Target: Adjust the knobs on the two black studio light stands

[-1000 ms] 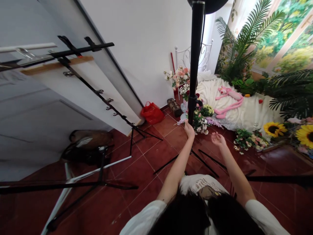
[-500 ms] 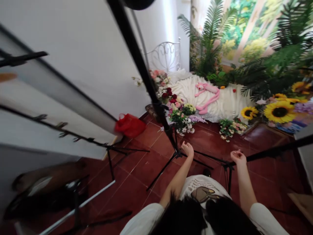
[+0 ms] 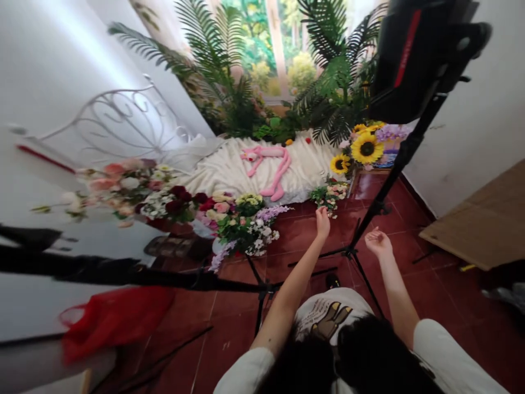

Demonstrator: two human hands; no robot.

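My left hand [image 3: 323,221] is held out over the red tiled floor, fingers loosely bent and apart, with nothing visible in it. Beyond its fingertips sits a small bunch of pink and white flowers [image 3: 334,191]; the hand appears in front of it, apart. To the right, my right hand [image 3: 378,242] is turned palm up, its fingers half curled and holding nothing. Near it stands a black light stand [image 3: 388,189] with a black studio lamp [image 3: 404,60] on top. A pink plush toy [image 3: 268,156] lies on a white draped cloth [image 3: 221,169] farther off.
A second black stand [image 3: 164,276] slants across the left, by a red bag [image 3: 118,317]. Artificial flowers [image 3: 229,219], a white metal headboard [image 3: 123,117], palm fronds [image 3: 229,60] and sunflowers [image 3: 367,148] surround the cloth. A cardboard sheet [image 3: 484,219] leans at right.
My view has swung right, bringing the lamp and cardboard into sight. My hands have come closer together, and the left arm reaches farther forward. Both hands still hold nothing visible.
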